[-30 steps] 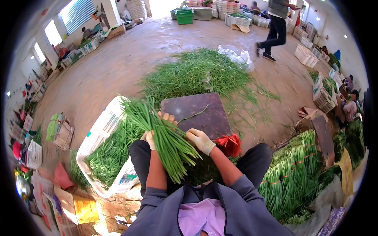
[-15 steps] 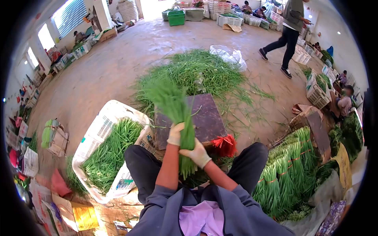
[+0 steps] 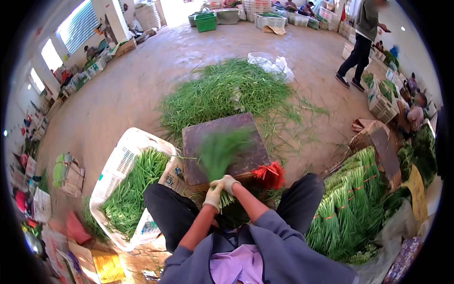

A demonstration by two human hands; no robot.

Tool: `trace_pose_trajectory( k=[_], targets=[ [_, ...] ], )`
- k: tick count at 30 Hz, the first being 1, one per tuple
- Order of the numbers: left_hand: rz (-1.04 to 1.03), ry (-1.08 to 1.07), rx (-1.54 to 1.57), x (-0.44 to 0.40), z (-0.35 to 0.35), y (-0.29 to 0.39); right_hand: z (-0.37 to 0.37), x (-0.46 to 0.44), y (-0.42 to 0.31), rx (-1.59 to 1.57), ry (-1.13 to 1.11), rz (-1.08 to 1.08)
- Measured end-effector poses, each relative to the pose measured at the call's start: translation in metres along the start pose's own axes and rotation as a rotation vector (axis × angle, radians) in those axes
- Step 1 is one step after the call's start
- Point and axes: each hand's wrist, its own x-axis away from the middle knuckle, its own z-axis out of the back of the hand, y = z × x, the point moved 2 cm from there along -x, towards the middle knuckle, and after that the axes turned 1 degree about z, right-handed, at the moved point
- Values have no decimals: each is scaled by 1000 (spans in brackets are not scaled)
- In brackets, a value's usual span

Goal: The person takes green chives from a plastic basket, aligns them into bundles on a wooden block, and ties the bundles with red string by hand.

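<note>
Both my hands, in pale work gloves, are closed around the lower part of a bunch of long green chive-like stalks [image 3: 215, 163]. My left hand [image 3: 213, 196] grips it near the cut ends, with my right hand [image 3: 226, 184] close against it. The bunch's leafy top is smeared by motion above a dark, low wooden stand [image 3: 201, 132] between my knees. A bundle of red ties [image 3: 268, 175] hangs at the stand's right front corner. Left of my leg is a white plastic crate [image 3: 100, 191] holding loose stalks [image 3: 137, 189].
A heap of loose green stalks [image 3: 222, 90] lies beyond the stand, beside a white plastic bag [image 3: 272, 65]. Tied bunches [image 3: 347, 201] stand at my right. A person [image 3: 362, 45] is on foot at the back right; other people sit along the walls among crates.
The bunch has swung from upright, leaning left, to over the stand, leaning right. My hands have moved closer together near its lower end. The person at the back right has shifted position.
</note>
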Motion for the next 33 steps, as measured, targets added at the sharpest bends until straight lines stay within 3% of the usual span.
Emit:
trace_pose_trajectory(
  k=[1,3,5,6,9,11,13,15,17,18,21,24,26,28,29,31,32,33],
  targets=[
    [-94,234,-20,-6,23,-13,-6,-14,-16,151,-140,156],
    [-299,352,79,21,16,2,-9,-23,-49,-80,-215,-14],
    [-363,394,60,14,25,13,-14,-33,-53,-302,-100,-97],
    [-348,332,80,12,18,15,-13,-31,-45,-450,-45,-92],
    [-345,219,-252,-27,-11,7,19,-6,-14,-614,189,-168],
    [-221,63,-478,-49,-55,21,48,24,4,-783,555,-495],
    [-208,-348,-491,-74,-97,27,59,33,38,-977,963,-447],
    [-309,-422,-753,-46,-150,64,88,51,46,-961,1152,-288],
    [-506,-449,-1040,-38,-181,86,116,67,10,-1281,1448,115],
    [-519,-530,-1071,-8,-196,113,128,76,-7,-1300,1465,218],
    [-932,-518,-1052,18,-199,136,144,86,-53,-1261,1447,362],
    [-890,-406,-821,12,-167,135,135,61,-56,-1045,1303,399],
    [-752,-212,-561,-25,-122,90,115,38,-50,-909,1074,277],
    [-331,-44,-149,-82,-75,14,80,3,10,-647,727,-272],
    [-78,25,-102,-53,-73,23,52,-29,76,-445,496,-472],
    [-129,81,-68,-64,-50,-6,56,1,13,-279,501,-525],
    [-184,-46,86,-78,-43,-17,53,-8,18,-415,530,-419],
    [-46,-103,200,-80,-37,-18,41,-11,31,-556,550,-326]
  ],
)
